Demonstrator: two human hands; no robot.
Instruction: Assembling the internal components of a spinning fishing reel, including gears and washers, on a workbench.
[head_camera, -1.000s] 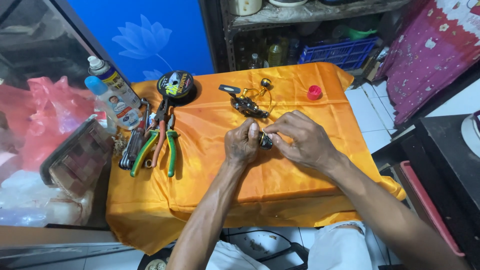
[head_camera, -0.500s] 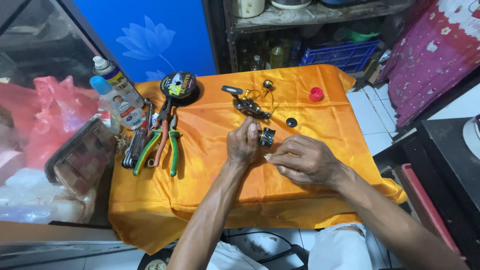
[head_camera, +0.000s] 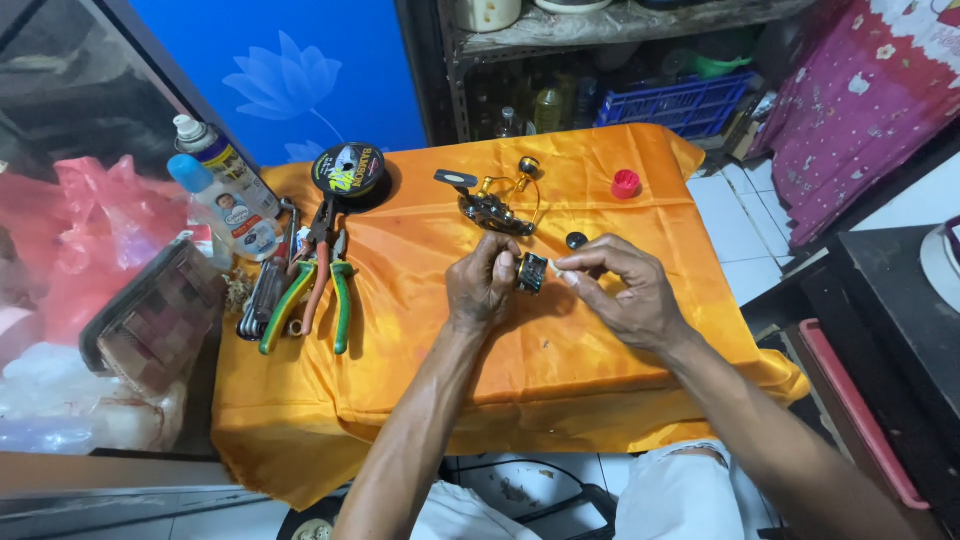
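Orange cloth (head_camera: 420, 330); right hand (head_camera: 625, 295) now withdrawn

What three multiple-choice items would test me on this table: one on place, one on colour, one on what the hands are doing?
1. Where is the red cap?
A. far right of the cloth
B. beside the pliers
C. on the floor

2. What colour is the cloth?
A. blue
B. orange
C. white

3. What does the left hand hold?
A. nothing
B. a bottle
C. a small dark part

Answers: 1 A, it lies near the cloth's far right corner; 2 B, orange fabric covers the table; 3 C, its fingers pinch the part while the right hand touches it.
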